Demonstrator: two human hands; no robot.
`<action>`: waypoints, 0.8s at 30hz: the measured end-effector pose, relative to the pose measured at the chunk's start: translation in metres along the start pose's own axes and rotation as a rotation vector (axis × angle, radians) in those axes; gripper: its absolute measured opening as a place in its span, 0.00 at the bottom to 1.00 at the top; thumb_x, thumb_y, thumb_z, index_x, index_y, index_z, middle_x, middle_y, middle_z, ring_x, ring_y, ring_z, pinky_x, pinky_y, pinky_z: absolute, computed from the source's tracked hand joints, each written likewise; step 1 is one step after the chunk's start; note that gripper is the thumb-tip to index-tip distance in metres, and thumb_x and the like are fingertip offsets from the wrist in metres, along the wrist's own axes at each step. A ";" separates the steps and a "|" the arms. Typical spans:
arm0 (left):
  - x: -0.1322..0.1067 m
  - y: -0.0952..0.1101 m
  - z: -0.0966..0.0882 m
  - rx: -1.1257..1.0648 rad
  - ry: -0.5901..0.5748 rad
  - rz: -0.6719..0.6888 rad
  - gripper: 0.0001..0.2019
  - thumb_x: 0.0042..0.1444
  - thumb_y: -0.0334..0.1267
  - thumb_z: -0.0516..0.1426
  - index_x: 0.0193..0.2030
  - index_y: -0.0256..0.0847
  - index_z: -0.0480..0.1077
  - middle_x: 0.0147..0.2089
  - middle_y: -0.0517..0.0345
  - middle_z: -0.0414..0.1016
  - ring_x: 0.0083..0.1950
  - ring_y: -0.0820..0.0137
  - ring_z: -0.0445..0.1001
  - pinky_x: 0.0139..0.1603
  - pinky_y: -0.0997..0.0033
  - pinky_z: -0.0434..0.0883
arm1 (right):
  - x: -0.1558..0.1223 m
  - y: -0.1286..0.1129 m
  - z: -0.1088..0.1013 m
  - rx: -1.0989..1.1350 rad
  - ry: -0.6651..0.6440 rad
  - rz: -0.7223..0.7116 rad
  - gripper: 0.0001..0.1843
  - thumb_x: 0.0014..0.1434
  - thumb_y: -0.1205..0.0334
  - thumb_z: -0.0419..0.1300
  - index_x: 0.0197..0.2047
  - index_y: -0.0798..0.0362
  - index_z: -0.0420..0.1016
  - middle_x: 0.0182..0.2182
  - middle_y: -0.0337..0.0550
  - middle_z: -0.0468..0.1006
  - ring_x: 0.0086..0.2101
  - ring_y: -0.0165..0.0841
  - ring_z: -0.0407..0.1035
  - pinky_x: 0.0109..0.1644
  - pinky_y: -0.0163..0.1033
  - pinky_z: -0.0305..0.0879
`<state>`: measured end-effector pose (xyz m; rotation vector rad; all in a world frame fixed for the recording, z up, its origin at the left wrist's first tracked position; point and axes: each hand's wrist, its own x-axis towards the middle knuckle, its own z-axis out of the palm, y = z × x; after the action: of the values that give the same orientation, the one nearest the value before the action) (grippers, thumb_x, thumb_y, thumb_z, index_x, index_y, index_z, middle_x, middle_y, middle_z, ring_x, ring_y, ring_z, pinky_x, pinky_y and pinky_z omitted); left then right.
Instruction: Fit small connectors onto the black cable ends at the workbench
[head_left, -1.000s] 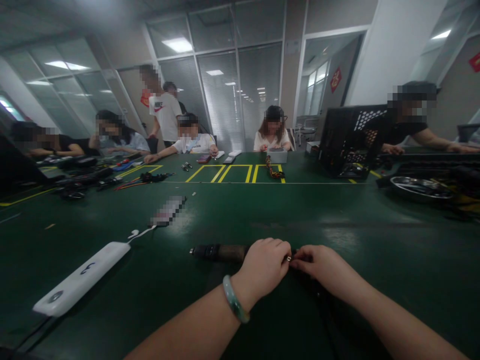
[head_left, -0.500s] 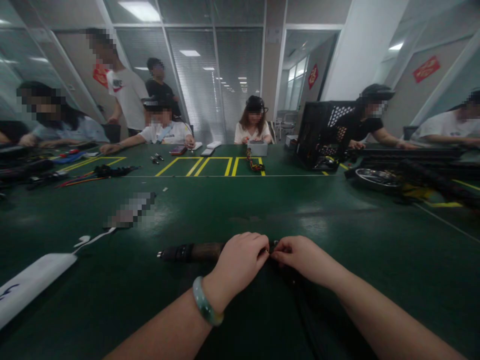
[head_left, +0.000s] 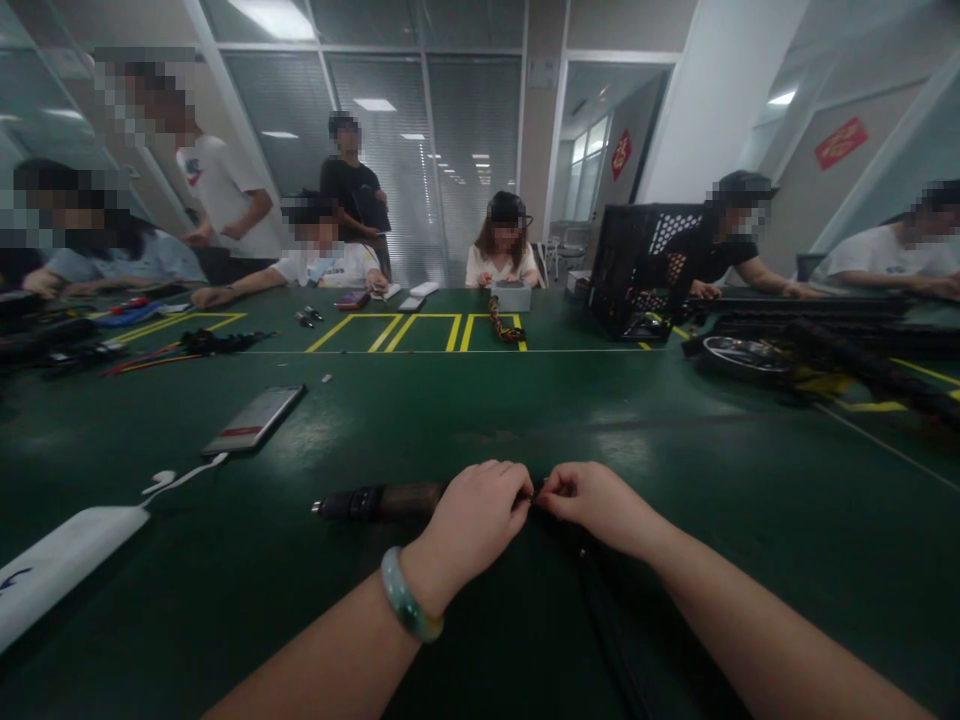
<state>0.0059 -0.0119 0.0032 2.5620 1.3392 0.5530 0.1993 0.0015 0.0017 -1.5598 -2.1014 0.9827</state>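
Black-and-brown cylindrical tool (head_left: pixel 405 501) lies on dark-green flat tabletop (head_left: pixel 450 410), silvery metal tip (head_left: pixel 318 508) leftward, long axis nearly level. Left hand (head_left: pixel 480 515) curls over its rear; grip: cannot tell. Right hand (head_left: pixel 600 505) pinched narrow alongside, contents hidden. Versus half-second ago: standing black-shirted person (head_left: pixel 346 185) further right.

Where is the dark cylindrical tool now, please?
In the head view, the dark cylindrical tool is left of centre, partly hidden by the left hand and right of the phone.

Tool (head_left: pixel 409 500) on table (head_left: pixel 450 410) under left hand (head_left: pixel 480 515), phone (head_left: pixel 259 415) behind leftward, computer case (head_left: pixel 626 260) farther back right
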 end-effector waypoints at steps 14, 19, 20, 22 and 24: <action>-0.001 -0.001 0.002 0.015 0.039 -0.001 0.06 0.56 0.34 0.58 0.41 0.44 0.66 0.39 0.61 0.71 0.42 0.66 0.69 0.43 0.64 0.65 | 0.005 0.004 0.002 -0.032 -0.041 0.003 0.11 0.56 0.54 0.57 0.32 0.53 0.75 0.26 0.39 0.78 0.27 0.31 0.70 0.29 0.33 0.59; -0.001 -0.001 0.001 0.008 0.030 -0.019 0.05 0.56 0.34 0.58 0.39 0.42 0.66 0.39 0.60 0.71 0.42 0.66 0.69 0.42 0.65 0.66 | 0.003 0.000 0.000 -0.034 -0.055 0.030 0.12 0.57 0.54 0.56 0.32 0.53 0.75 0.27 0.39 0.78 0.27 0.31 0.70 0.29 0.32 0.59; -0.001 -0.001 0.001 0.006 0.030 -0.020 0.05 0.56 0.34 0.58 0.39 0.42 0.66 0.39 0.60 0.71 0.42 0.66 0.69 0.42 0.64 0.66 | 0.003 -0.001 0.000 -0.032 -0.057 0.032 0.12 0.57 0.54 0.56 0.32 0.53 0.75 0.27 0.39 0.78 0.27 0.31 0.70 0.29 0.32 0.59; -0.001 -0.001 0.001 -0.003 0.032 -0.023 0.05 0.56 0.33 0.58 0.39 0.42 0.66 0.39 0.60 0.71 0.41 0.66 0.69 0.42 0.63 0.65 | 0.003 -0.002 0.000 -0.020 -0.063 0.037 0.11 0.57 0.55 0.56 0.32 0.52 0.75 0.26 0.38 0.78 0.27 0.31 0.70 0.29 0.32 0.59; 0.000 -0.002 0.001 -0.012 0.030 -0.026 0.05 0.56 0.33 0.57 0.39 0.42 0.66 0.39 0.60 0.71 0.41 0.66 0.69 0.42 0.63 0.65 | 0.004 -0.002 0.000 -0.005 -0.076 0.046 0.11 0.57 0.55 0.56 0.32 0.52 0.75 0.26 0.38 0.78 0.27 0.31 0.70 0.29 0.32 0.59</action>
<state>0.0048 -0.0110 0.0011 2.5329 1.3722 0.5949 0.1963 0.0043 0.0024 -1.6041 -2.1283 1.0700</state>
